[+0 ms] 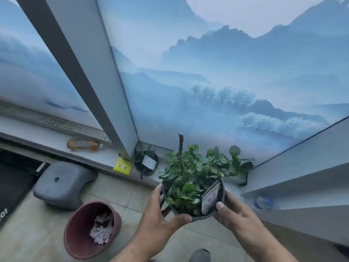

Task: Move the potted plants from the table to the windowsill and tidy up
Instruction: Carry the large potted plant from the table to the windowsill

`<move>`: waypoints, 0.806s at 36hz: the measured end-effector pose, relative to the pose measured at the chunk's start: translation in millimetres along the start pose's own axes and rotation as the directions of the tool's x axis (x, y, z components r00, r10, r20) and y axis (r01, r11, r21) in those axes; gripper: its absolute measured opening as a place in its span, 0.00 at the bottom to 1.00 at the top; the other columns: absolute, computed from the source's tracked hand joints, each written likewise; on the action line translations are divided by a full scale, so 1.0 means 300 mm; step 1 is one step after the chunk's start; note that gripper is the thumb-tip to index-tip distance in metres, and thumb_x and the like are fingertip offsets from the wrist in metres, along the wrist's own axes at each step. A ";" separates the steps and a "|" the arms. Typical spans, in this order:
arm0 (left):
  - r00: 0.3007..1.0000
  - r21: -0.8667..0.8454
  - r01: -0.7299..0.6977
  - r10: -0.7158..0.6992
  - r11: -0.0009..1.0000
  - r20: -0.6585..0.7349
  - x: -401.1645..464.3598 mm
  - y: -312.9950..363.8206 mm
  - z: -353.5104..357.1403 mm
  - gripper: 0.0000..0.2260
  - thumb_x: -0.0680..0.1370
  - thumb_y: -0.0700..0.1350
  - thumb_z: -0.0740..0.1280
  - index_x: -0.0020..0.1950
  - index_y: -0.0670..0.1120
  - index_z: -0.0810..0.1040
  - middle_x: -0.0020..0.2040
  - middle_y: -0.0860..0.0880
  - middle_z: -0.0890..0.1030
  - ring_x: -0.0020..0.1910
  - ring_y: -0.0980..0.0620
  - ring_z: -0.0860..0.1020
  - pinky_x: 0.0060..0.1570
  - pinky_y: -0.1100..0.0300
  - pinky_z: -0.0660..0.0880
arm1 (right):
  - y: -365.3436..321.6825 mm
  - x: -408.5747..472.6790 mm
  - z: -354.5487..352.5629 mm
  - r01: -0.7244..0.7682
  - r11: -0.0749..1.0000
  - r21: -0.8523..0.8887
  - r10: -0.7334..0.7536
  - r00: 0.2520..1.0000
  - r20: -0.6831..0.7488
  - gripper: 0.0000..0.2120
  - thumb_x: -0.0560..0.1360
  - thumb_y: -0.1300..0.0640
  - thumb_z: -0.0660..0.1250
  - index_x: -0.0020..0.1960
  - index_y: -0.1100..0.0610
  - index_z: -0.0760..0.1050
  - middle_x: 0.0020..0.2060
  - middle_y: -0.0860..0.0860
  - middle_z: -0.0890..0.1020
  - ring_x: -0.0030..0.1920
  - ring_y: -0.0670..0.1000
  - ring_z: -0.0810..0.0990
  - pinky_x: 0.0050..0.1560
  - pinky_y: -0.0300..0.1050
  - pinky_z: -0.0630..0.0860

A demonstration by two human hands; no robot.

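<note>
Potted plant [190,186] with card [210,198], held in both hands.

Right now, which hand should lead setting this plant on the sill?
Probably right. Both hands grip the potted plant; the right hand is on the side of the bare windowsill, while the left hand faces the small black pot.

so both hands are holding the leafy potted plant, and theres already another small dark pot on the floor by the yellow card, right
Not quite. The small dark pot sits on the windowsill, not the floor, beside the yellow card. The head view shows it. Left hand and right hand do hold the leafy potted plant.
</note>
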State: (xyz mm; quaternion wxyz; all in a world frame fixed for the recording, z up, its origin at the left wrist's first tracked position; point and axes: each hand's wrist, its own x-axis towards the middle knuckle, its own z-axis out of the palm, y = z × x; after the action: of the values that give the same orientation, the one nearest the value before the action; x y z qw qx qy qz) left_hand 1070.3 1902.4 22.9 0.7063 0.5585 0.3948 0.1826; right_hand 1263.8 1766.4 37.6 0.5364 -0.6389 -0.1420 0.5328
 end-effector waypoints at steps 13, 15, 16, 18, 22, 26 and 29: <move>0.981 0.081 0.009 0.008 0.997 -0.196 0.457 -0.463 0.002 0.36 0.63 0.46 0.83 0.66 0.55 0.70 0.60 0.60 0.79 0.58 0.69 0.76 0.54 0.75 0.73 | 0.317 0.679 -0.129 -0.073 0.997 -0.024 0.075 0.993 0.088 0.21 0.82 0.67 0.60 0.72 0.54 0.75 0.65 0.52 0.83 0.67 0.54 0.80 0.66 0.50 0.77; 0.975 0.079 0.009 0.009 0.997 -0.220 0.506 -0.534 0.002 0.34 0.62 0.48 0.83 0.62 0.57 0.71 0.57 0.63 0.81 0.59 0.65 0.78 0.57 0.69 0.75 | 0.363 0.759 -0.149 -0.087 0.996 -0.030 0.090 0.991 0.098 0.21 0.82 0.68 0.60 0.72 0.55 0.74 0.67 0.53 0.81 0.69 0.56 0.78 0.70 0.54 0.73; 0.972 0.078 0.017 0.001 0.997 -0.233 0.529 -0.573 0.004 0.32 0.62 0.47 0.83 0.60 0.59 0.71 0.56 0.65 0.81 0.58 0.64 0.79 0.58 0.66 0.76 | 0.391 0.795 -0.159 -0.098 0.995 -0.035 0.101 0.990 0.098 0.21 0.82 0.68 0.60 0.72 0.55 0.74 0.67 0.54 0.81 0.70 0.57 0.77 0.72 0.56 0.72; 0.969 0.081 0.008 0.012 0.997 -0.246 0.575 -0.634 0.009 0.31 0.62 0.46 0.83 0.57 0.63 0.73 0.55 0.67 0.81 0.58 0.62 0.80 0.59 0.60 0.77 | 0.443 0.860 -0.177 -0.107 0.993 -0.043 0.111 0.988 0.108 0.21 0.82 0.68 0.60 0.72 0.55 0.74 0.68 0.55 0.80 0.70 0.58 0.77 0.73 0.58 0.70; 0.964 0.073 0.017 0.003 0.997 -0.265 0.637 -0.737 0.016 0.31 0.61 0.50 0.83 0.59 0.60 0.73 0.57 0.65 0.81 0.59 0.61 0.79 0.61 0.57 0.77 | 0.528 0.952 -0.206 -0.116 0.993 -0.032 0.119 0.987 0.112 0.21 0.82 0.68 0.60 0.72 0.55 0.74 0.68 0.55 0.80 0.70 0.58 0.77 0.74 0.59 0.69; 0.960 0.093 0.035 -0.008 0.995 -0.278 0.689 -0.813 0.027 0.35 0.61 0.51 0.84 0.64 0.55 0.71 0.58 0.59 0.80 0.60 0.62 0.78 0.59 0.63 0.77 | 0.569 1.018 -0.225 -0.138 0.990 -0.029 0.141 0.983 0.116 0.21 0.82 0.68 0.60 0.72 0.55 0.74 0.68 0.55 0.80 0.71 0.57 0.76 0.75 0.58 0.68; 0.961 0.121 0.035 0.000 0.992 -0.276 0.717 -0.842 0.028 0.37 0.62 0.50 0.84 0.67 0.50 0.70 0.60 0.57 0.79 0.60 0.64 0.77 0.57 0.71 0.74 | 0.591 1.053 -0.233 -0.149 0.989 -0.020 0.150 0.981 0.123 0.21 0.82 0.68 0.59 0.72 0.55 0.75 0.68 0.55 0.80 0.71 0.58 0.76 0.75 0.59 0.68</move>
State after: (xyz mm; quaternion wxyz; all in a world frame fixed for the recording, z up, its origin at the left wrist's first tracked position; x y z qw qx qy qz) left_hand 1164.0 1969.2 -288.3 0.6098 0.5673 0.5048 0.2269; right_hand 1376.7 1898.7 -287.9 0.4815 -0.6163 -0.1298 0.6095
